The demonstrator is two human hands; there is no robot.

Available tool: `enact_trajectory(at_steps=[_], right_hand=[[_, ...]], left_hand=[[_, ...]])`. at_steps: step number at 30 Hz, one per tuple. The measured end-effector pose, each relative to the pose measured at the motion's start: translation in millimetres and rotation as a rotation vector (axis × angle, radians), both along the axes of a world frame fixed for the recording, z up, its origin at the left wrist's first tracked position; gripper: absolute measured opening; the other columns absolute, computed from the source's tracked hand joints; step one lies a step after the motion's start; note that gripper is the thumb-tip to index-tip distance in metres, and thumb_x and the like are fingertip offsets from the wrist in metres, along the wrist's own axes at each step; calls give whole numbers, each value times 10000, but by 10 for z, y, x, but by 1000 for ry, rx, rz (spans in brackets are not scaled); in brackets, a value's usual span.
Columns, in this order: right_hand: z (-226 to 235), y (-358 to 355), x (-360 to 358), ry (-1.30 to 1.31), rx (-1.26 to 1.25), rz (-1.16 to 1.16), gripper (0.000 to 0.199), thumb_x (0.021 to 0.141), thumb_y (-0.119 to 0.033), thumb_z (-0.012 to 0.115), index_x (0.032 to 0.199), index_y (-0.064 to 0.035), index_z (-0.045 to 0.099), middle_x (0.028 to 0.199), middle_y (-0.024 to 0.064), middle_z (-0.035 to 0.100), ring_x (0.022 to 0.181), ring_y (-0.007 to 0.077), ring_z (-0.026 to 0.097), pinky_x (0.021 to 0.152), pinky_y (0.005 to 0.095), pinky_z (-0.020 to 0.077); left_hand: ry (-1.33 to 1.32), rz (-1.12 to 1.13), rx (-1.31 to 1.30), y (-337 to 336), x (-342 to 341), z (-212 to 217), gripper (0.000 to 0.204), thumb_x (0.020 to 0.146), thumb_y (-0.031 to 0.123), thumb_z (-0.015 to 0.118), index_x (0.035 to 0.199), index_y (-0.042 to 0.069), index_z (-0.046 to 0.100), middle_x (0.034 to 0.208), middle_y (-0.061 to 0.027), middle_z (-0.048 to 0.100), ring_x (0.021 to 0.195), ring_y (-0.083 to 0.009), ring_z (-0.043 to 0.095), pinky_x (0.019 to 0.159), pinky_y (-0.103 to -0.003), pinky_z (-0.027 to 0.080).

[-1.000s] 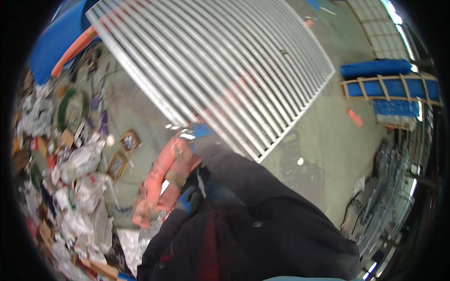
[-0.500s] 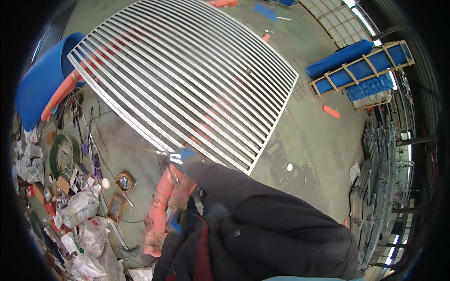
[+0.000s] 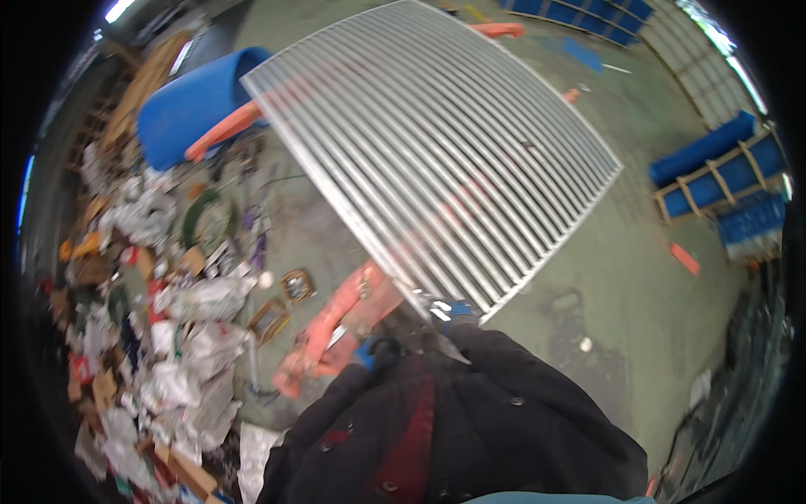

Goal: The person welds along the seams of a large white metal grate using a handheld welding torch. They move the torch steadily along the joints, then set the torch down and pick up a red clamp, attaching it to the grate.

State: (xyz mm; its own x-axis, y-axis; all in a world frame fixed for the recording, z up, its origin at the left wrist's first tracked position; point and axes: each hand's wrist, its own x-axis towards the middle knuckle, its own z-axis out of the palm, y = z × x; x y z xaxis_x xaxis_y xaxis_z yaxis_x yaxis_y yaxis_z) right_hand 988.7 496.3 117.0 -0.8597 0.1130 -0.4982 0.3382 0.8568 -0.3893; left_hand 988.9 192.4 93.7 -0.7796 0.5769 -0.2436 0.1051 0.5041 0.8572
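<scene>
A large silver slatted metal panel (image 3: 537, 252) lies tilted across the middle, on supports wrapped in orange padding (image 3: 336, 307). My right hand (image 3: 459, 310), in a blue and dark glove, is at the panel's near corner. Its fingers look closed around a small shiny metal piece (image 3: 440, 312), too blurred to name. Lower and to the left, my left hand (image 3: 369, 353), also gloved in blue, is close to my body beside the orange padding. Its fingers are mostly hidden, and whether it holds anything does not show.
Plastic bags (image 3: 201, 307), cartons and loose parts clutter the floor at left. Near them are a small box of metal bits (image 3: 297, 286) and a green coil (image 3: 210, 217). A blue drum-like roll (image 3: 180, 113) lies beyond. Blue crated bundles (image 3: 722, 172) stand at right.
My view has swung, so the panel and floor things appear farther right. My right hand has shifted along the panel's near end toward its right corner. My left hand stays low, near my body.
</scene>
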Motion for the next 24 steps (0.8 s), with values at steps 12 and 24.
enact_trajectory(at_steps=[12,24], right_hand=[[-640,345,740,-115,126,-196,734,815,-662,704,1316,-141,580,1301,171,618,1179,352,658,968,487,545],[-766,628,233,-59,50,-20,738,707,-464,885,1203,37,665,1045,214,740,909,374,739,804,452,597]], left_hand=[[-168,235,-66,190,696,-392,571,934,407,704,1411,116,589,1278,-210,683,1126,-371,692,950,-411,546],[-93,578,-136,-246,1506,-359,526,928,345,692,1395,116,612,1298,-164,660,1156,-375,623,1006,-426,502]])
